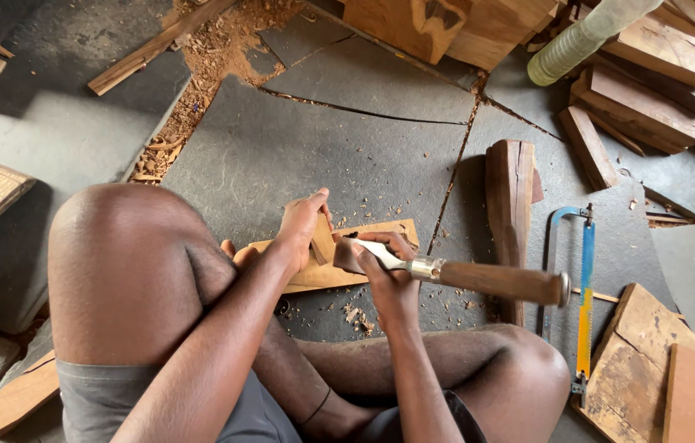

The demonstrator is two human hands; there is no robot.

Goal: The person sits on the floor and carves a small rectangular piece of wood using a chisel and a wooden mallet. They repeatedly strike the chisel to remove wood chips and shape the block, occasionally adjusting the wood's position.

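I sit on a stone floor with my knees bent. My left hand [301, 223] grips a small wooden piece [323, 239] held upright on a flat wooden board [339, 269] in front of me. My right hand [380, 264] is closed around the blade end of a chisel [478, 279], whose brown wooden handle sticks out to the right. The steel tip rests against the small piece. Wood chips lie on the floor below the board.
A blue-framed hacksaw [583, 295] lies at right, next to a thick wooden block [510, 197]. Planks are stacked at top right [651, 98] and bottom right [651, 369]. A ribbed hose [577, 37] and sawdust pile [216, 49] sit farther off.
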